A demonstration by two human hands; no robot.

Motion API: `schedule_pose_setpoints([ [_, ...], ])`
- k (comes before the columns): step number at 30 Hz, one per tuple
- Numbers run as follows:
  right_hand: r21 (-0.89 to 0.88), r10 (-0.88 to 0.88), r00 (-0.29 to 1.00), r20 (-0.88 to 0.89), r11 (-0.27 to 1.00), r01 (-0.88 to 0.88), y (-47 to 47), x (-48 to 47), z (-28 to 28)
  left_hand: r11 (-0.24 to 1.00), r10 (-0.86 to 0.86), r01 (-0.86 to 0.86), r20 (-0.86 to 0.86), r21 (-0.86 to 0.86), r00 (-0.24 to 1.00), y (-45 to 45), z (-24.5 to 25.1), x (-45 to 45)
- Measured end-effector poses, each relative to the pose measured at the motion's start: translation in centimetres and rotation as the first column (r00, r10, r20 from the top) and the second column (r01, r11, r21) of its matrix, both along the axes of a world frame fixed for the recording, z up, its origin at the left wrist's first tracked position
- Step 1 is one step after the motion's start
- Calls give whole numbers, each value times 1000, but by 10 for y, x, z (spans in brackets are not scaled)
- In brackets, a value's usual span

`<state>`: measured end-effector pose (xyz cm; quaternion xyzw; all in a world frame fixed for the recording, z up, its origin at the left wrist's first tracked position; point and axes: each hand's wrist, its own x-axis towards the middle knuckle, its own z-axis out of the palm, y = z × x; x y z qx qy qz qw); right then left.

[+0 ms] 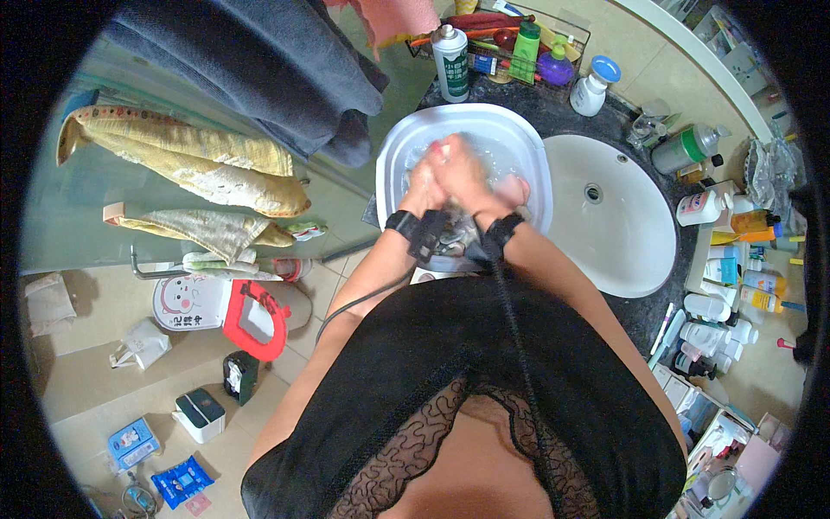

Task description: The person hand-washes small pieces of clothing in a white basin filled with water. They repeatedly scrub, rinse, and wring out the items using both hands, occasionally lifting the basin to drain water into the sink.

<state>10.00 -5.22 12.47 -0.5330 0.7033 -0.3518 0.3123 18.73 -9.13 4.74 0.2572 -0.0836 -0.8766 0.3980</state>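
Observation:
A white plastic basin (543, 185) holding water stands on the dark countertop. My left hand (423, 185) and my right hand (462, 170) are pressed together over the water inside it. Blur covers the right fingers, and whatever may lie between my palms is hidden. Grey, wet-looking cloth (457, 237) lies at the near side of the basin, below my wrists. A pale pink item (515, 190), perhaps cloth, shows to the right of my right hand. Each wrist wears a black strap; a dark cable trails from them.
An oval sink (622, 233) adjoins the basin on the right. Behind stand a spray can (452, 65), a wire basket (480, 48) and a pump bottle (590, 91). Several bottles line the right counter. Towels (194, 162) hang at left, above a toilet with a red seat (275, 344).

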Motion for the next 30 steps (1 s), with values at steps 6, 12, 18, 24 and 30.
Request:
schedule_pose_setpoints([
  [6,-46,92,988,-124,994,-98,-9,-1,-11,991,81,-57,217,-118,973,4,10,5],
  [12,29,-53,998,-19,998,53,-6,-6,6,998,1,17,268,-64,963,10,19,7],
  [18,-80,166,970,-178,980,-183,-5,1,10,818,5,-74,-122,-570,993,8,1,-2],
  [24,-99,95,989,-114,989,-107,-7,5,5,975,25,34,263,-220,964,11,22,10],
  [30,-76,-2,999,-50,997,-2,-23,-5,-12,991,-83,72,97,112,992,-2,14,12],
])
